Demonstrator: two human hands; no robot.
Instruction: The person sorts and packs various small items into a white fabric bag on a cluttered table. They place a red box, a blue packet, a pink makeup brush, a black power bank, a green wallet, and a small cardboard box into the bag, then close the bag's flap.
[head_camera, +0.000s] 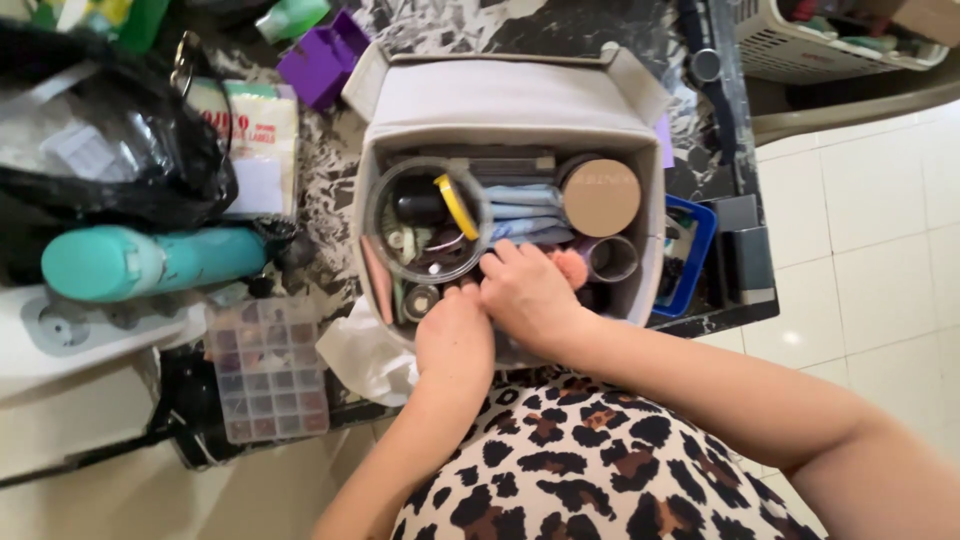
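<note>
A grey fabric organiser box (510, 105) stands open in front of me, packed with small items. Both hands reach into its near edge. My left hand (453, 335) rests at the front rim, fingers curled down among the items. My right hand (528, 290) lies beside it, fingers bent next to a pink fluffy puff (572, 265); what either hand grips is hidden. Inside sit a clear round container (425, 222) with a yellow strip, folded blue cloths (520, 212), a round tan lid (601, 197) and a small clear cup (613, 258).
A teal bottle (150, 260) lies at left beside a black plastic bag (110, 130). A clear compartment box (268, 368) sits near the table's front edge. A purple box (322, 60), a blue tray (690, 255) and a white basket (830, 45) surround the organiser. Tiled floor lies right.
</note>
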